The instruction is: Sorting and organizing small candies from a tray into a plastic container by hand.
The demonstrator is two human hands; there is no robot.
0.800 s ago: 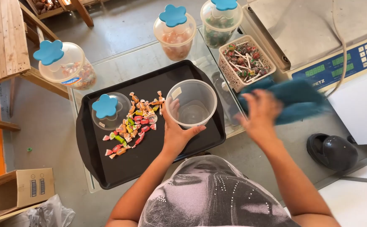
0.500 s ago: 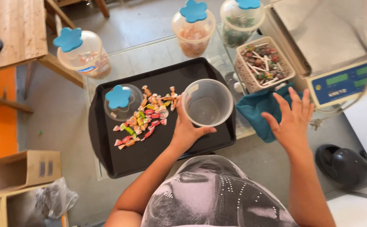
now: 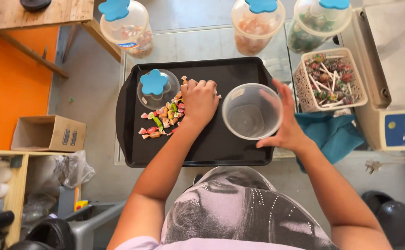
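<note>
Now the left hand (image 3: 199,101) lies knuckles-up, fingers curled onto the wrapped candies (image 3: 161,121) heaped mid-tray; whether it has hold of any, I cannot tell. At its 3 o'clock, the right hand (image 3: 283,126) clasps the clear tub (image 3: 251,111), upright on the black tray (image 3: 211,150). The blue-knobbed lid (image 3: 157,88) lies at 10 o'clock.

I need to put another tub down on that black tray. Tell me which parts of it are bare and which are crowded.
The black tray is bare along its near edge, below the wrapped candies and the clear tub. It is also bare along the far edge, between the lid and the tub. The left middle is crowded: lid, candies and the left hand on the pile. The right hand holds the tub.
</note>
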